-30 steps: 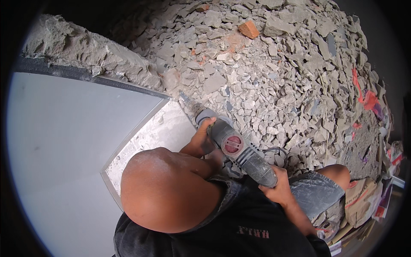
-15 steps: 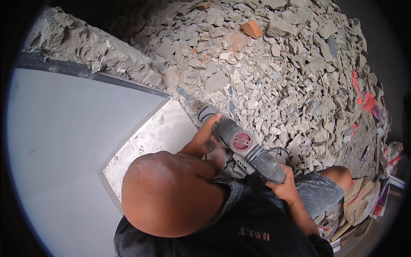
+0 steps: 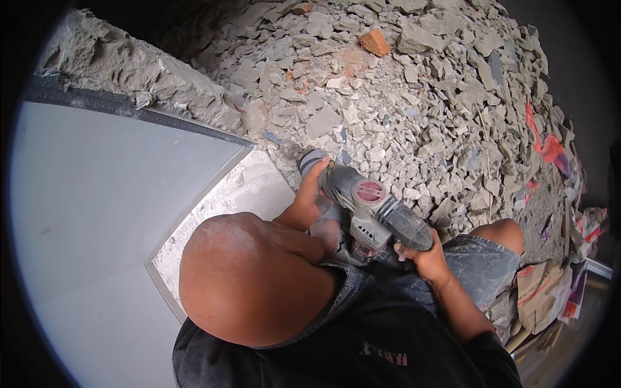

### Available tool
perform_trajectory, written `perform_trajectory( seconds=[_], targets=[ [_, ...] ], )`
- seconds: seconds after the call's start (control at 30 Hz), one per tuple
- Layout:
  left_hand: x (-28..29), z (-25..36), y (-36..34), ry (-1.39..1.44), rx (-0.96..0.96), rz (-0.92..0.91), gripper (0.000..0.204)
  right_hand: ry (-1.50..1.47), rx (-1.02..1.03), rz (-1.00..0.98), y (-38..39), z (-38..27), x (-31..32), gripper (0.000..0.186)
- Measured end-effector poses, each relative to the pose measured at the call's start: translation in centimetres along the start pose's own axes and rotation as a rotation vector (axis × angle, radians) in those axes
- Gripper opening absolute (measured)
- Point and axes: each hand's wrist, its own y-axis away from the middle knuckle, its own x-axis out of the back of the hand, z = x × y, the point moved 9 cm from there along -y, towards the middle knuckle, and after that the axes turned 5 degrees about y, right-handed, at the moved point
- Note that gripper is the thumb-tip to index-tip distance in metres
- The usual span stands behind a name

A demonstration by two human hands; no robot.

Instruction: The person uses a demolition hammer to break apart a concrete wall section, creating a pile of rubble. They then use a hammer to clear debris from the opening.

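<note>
A dusty grey demolition hammer (image 3: 346, 187) with a round red cap on its body slants across the middle. My left hand (image 3: 312, 191) grips it near the front collar, thumb along the top. Around the rear handle, my right hand (image 3: 427, 258) is closed. The chisel bit (image 3: 275, 139) points up and left; its tip lies close to the corner where the broken wall (image 3: 145, 81) meets the rubble. Whether the tip touches anything, I cannot tell. Below the bit, a pale rough strip (image 3: 223, 194) borders the smooth grey panel. My bent knee is just left of the hammer.
Broken stone rubble (image 3: 427, 123) heaps up across the top and right, with an orange brick piece (image 3: 374, 42) on it. A smooth grey-white panel (image 3: 97, 213) fills the left. Red plastic scraps (image 3: 550, 149) and a torn paper bag (image 3: 540, 294) lie at the right.
The hammer has rolled, so its vented side shows more and the red cap has turned away. My right hand has shifted slightly right and up. The whole view has moved a little.
</note>
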Motion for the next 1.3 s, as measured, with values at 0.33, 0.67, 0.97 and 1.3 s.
perform_trajectory(
  seconds=[0.33,0.67,0.97,1.3],
  targets=[
    [0.9,2.4,-0.5,-0.035,-0.099,0.042,0.047,0.167,0.119,0.102,-0.2,-1.2,-1.9,0.066],
    [1.1,6.8,-2.2,-0.032,-0.167,0.025,0.037,0.144,0.159,0.031,-2.3,-3.6,-5.4,0.064],
    [-0.9,4.3,1.3,-0.026,-0.062,0.119,0.044,0.389,0.389,-0.013,2.2,-11.2,-5.0,0.028],
    [-1.8,-1.3,1.2,-0.030,0.039,0.095,0.039,0.206,0.256,0.111,3.2,-1.0,2.3,0.046]
  ],
)
